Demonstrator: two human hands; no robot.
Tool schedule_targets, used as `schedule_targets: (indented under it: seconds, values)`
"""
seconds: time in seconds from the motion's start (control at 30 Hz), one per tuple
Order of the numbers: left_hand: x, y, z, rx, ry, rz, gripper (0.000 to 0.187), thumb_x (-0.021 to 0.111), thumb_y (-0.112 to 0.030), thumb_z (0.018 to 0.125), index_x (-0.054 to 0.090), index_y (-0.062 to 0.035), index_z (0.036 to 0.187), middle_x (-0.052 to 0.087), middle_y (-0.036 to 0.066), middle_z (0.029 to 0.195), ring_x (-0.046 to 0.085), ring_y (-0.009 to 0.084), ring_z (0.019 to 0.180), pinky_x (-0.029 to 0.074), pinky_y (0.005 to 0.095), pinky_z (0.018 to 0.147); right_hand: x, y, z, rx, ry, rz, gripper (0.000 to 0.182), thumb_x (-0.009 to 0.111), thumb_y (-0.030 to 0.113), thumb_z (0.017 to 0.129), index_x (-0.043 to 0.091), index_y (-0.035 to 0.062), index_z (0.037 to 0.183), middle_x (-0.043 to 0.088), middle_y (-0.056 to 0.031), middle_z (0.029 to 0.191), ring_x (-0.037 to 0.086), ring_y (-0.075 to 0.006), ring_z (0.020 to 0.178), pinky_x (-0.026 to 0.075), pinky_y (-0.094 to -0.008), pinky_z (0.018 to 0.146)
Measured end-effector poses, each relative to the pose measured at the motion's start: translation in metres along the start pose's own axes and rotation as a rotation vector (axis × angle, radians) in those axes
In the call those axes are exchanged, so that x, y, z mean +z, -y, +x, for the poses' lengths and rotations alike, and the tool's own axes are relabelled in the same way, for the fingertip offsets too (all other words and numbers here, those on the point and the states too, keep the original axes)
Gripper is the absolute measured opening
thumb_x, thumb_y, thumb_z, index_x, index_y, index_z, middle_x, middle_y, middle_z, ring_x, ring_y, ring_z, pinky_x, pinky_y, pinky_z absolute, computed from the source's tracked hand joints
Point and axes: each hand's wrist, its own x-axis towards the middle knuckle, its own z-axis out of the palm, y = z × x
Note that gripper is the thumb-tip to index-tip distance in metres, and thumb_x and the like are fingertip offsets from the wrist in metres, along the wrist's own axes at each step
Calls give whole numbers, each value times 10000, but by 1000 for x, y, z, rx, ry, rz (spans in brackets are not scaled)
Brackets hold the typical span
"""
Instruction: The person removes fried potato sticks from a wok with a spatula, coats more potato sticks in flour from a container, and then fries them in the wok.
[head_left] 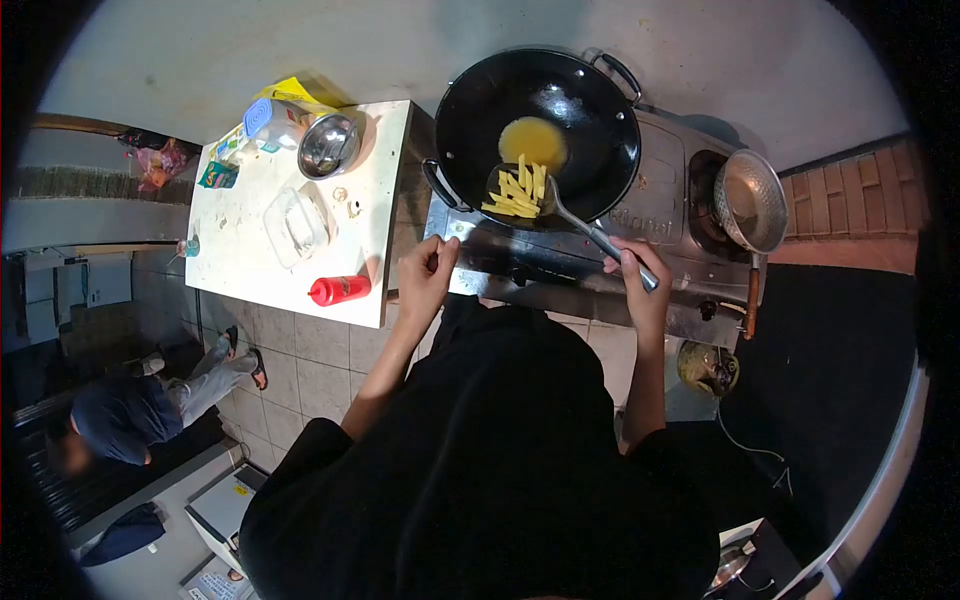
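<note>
My right hand [640, 275] is closed round the handle of a long metal spatula [590, 232]. Its head lies under a pile of pale yellow potato fries [516, 192], against the near inner wall of a large black wok [610, 140]. Beyond the fries, a pool of yellowish oil [528, 138] sits at the wok's bottom. My left hand [428, 270] is curled into a loose fist below the wok's left handle, apart from it, with nothing visible in it. The wok stands on the left side of a metal gas stove [665, 150].
A hammered silver pan [750, 200] with a wooden handle sits on the right burner. On the white table [350, 262] at left are a red squeeze bottle [340, 290], a clear container [296, 228] and a steel bowl [329, 147]. Another person [130, 415] is at far left.
</note>
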Motion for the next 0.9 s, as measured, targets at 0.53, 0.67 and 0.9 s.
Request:
schedule_targets:
  seconds: [0.53, 0.67, 0.9]
  values:
    - [3, 6, -5, 11, -6, -12, 439, 647, -213, 954, 440, 2, 633, 315, 23, 509, 268, 62, 509, 202, 326, 462, 0, -5, -4, -65, -6, 1, 191, 567, 33, 960, 684, -28, 1099, 669, -96, 920, 666, -140, 795, 508, -248, 737]
    - [3, 8, -6, 22, -8, -14, 439, 645, -216, 957, 446, -1, 630, 314, 18, 506, 267, 59, 511, 200, 324, 463, 0, -5, -5, -63, -8, 5, 193, 573, 40, 959, 685, -28, 1101, 669, -94, 924, 665, -140, 796, 507, -247, 739]
    - [1, -5, -6, 14, -32, 30, 431, 646, -208, 955, 452, 5, 634, 319, 10, 513, 275, 56, 516, 204, 319, 467, 0, -4, -5, -87, -10, -5, 193, 569, 39, 960, 685, -35, 1096, 659, -90, 918, 661, -136, 788, 502, -249, 731]
